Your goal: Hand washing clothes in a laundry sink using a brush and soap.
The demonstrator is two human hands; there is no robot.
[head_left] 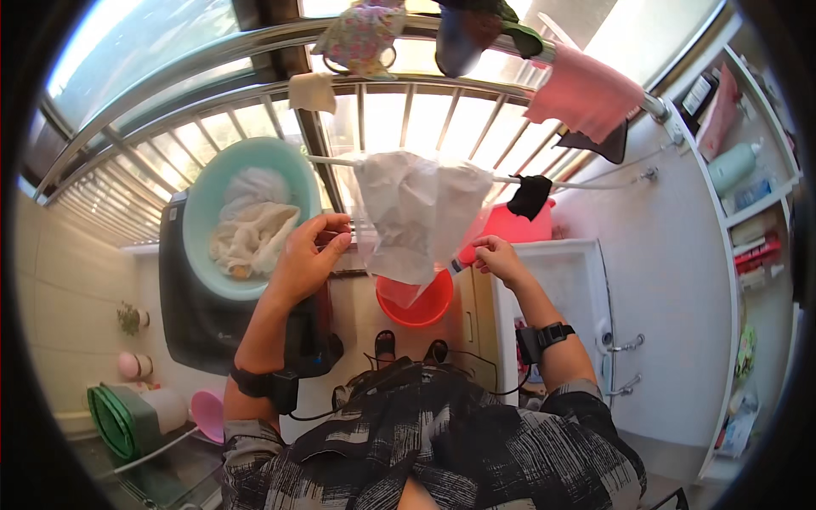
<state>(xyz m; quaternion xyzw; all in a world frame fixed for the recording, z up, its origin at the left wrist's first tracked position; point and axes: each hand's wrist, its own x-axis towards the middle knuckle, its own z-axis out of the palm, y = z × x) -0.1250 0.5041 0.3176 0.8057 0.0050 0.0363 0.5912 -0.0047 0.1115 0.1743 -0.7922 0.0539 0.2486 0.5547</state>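
A thin white cloth (412,212), wet-looking and creased, hangs over a white rod (582,183) in front of me. My left hand (310,255) is raised beside its left edge, with thumb and bent fingers apart and nothing seen between them. At the right side of the cloth is my right hand (500,257); its fingers are loosely bent, their tips apart, and no held thing shows. The cloth's lower corner hangs in front of a red bucket (416,314) on the floor.
Left, a light green basin (197,229) with white laundry (255,225) stands on a dark washing machine (183,319). A white sink (561,255) is at right, holding a pink basin (518,223). A black cloth (530,197) hangs beside the white one. Metal railings (255,40) cross ahead.
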